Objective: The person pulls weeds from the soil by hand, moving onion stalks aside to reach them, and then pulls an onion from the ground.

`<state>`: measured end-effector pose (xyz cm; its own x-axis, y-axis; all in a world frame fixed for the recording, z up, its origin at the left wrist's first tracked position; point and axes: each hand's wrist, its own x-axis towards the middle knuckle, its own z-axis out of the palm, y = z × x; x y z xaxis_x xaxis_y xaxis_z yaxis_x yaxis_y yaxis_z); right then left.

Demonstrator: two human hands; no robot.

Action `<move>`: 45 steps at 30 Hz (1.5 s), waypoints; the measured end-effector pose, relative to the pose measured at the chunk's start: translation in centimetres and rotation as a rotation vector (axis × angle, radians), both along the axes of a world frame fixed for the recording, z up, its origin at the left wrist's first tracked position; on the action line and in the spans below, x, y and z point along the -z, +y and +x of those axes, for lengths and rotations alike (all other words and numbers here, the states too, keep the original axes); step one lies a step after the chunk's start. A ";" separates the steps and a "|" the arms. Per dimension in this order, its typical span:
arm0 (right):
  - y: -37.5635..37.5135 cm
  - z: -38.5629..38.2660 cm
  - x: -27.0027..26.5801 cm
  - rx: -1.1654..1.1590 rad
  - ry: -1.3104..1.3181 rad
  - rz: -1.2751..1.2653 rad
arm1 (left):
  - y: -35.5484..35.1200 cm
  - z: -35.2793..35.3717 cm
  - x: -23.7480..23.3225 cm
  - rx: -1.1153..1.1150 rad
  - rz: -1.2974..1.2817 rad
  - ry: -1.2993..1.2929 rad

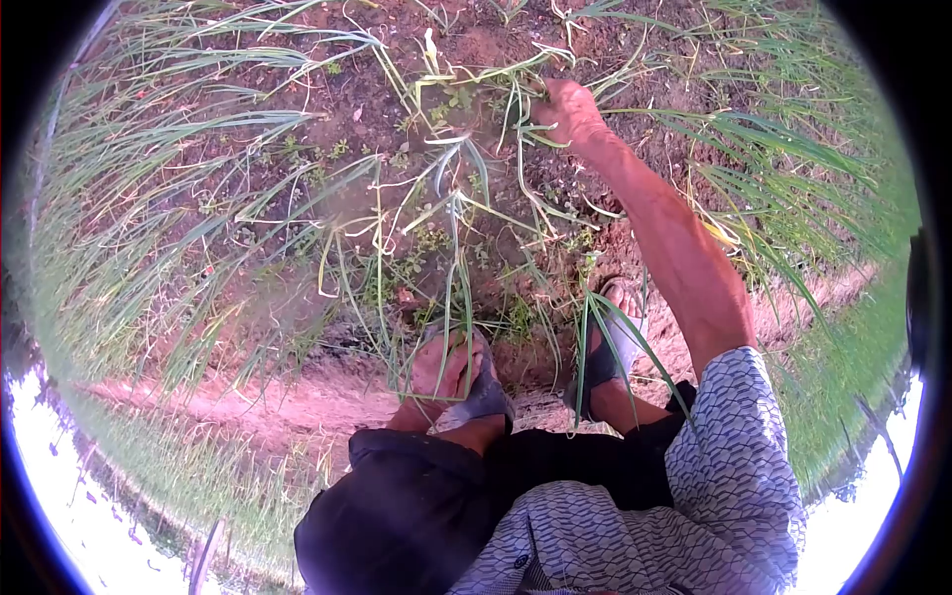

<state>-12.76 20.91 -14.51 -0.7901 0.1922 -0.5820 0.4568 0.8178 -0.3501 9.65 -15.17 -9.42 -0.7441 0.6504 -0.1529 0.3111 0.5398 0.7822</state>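
Observation:
My right hand (569,113) reaches down to the soil at the upper middle, beside thin green onion-like plants (518,99). Its fingers are curled in and their tips are hidden, so what they grip does not show. Small low weeds (461,97) grow just to its left. Low down, by the grey sandal (488,389) on my left foot, is what looks like my left hand (441,365). Long leaves (451,297) pass close in front of it, and its fingers cannot be made out clearly.
Rows of onion-like plants (188,198) lean on the left, with more (783,149) on the right. My right foot (620,332), also in a grey sandal, stands on a bare earth strip (288,397). Grass (208,456) lies behind it. Small weeds (431,238) dot the soil.

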 end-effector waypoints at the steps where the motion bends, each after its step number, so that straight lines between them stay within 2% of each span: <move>1: 0.1 0.2 0.2 0.002 0.111 -0.101 | -0.2 0.1 0.0 -0.007 -0.005 -0.018; 2: 0.5 0.6 0.5 0.005 0.223 -0.204 | -0.3 0.2 0.0 -0.013 -0.011 -0.034; 4: 0.0 0.5 2.8 -0.250 0.580 -0.077 | -0.4 0.4 0.1 -0.031 0.010 -0.022; 6: 0.0 -0.2 4.7 -0.238 0.386 -0.328 | -0.5 0.4 0.6 -0.038 0.035 0.004; 7: -0.7 -0.7 3.1 -0.517 0.408 -0.002 | -0.6 0.4 0.9 -0.039 0.049 0.019; 10: -2.2 -1.3 0.9 -0.462 0.372 0.031 | -0.6 0.2 0.9 -0.011 0.038 0.044; 11: -2.3 -1.6 2.3 -0.484 0.457 0.077 | -0.6 0.0 0.8 0.002 0.026 0.052; 14: -2.4 -2.5 0.9 -0.373 0.268 -0.114 | -0.4 0.0 0.5 -0.013 0.031 0.023; 18: -1.8 -2.1 0.7 -0.236 0.336 -0.216 | -0.6 -0.1 0.5 0.037 0.032 0.063; 21: -3.4 -3.1 0.9 -0.391 0.541 -0.156 | -0.5 -0.5 0.3 0.050 0.032 0.062; 24: -5.2 -4.3 1.5 -0.589 0.428 0.031 | -0.5 -0.4 0.4 0.063 0.023 0.112; 27: -5.9 -4.4 3.0 -0.561 0.497 0.061 | -0.6 -0.1 0.7 0.035 0.030 0.053; 29: -6.1 -4.6 3.5 -0.522 0.543 0.065 | -1.2 1.5 1.7 -0.063 0.045 -0.144; 32: -5.8 -4.4 1.8 -0.337 0.384 -0.063 | -1.9 2.8 2.8 -0.308 0.113 -0.623; 33: -5.8 -4.4 2.3 -0.367 0.329 -0.003 | -1.7 2.8 2.6 -0.368 0.143 -0.750; 35: -5.3 -3.0 3.3 -0.486 0.517 -0.134 | -1.3 2.5 2.2 -0.464 0.189 -0.928; 36: -5.4 -2.6 3.3 -0.540 0.617 -0.201 | -1.4 2.4 2.2 -0.447 0.206 -0.911; 38: -6.8 -3.5 3.6 -0.560 0.536 -0.156 | -1.8 2.6 2.6 -0.369 0.238 -0.808; 40: -7.3 -4.0 2.2 -0.667 0.428 -0.090 | -1.5 1.5 1.6 -0.223 0.229 -0.556; 41: -7.5 -3.7 2.4 -0.645 0.538 -0.117 | -1.2 0.6 0.9 -0.140 0.206 -0.390; 43: -7.6 -4.1 3.0 -0.690 0.528 -0.063 | -0.7 0.0 0.3 -0.108 0.159 -0.338; 45: -7.7 -4.9 2.2 -0.745 0.440 -0.015 | -1.1 1.1 1.2 -0.196 0.134 -0.525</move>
<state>-17.65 13.17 -16.72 -0.8613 -0.4704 -0.1922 -0.3758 0.8442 -0.3822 10.77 -16.29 -10.66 -0.6990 0.5474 -0.4602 -0.2336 0.4334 0.8704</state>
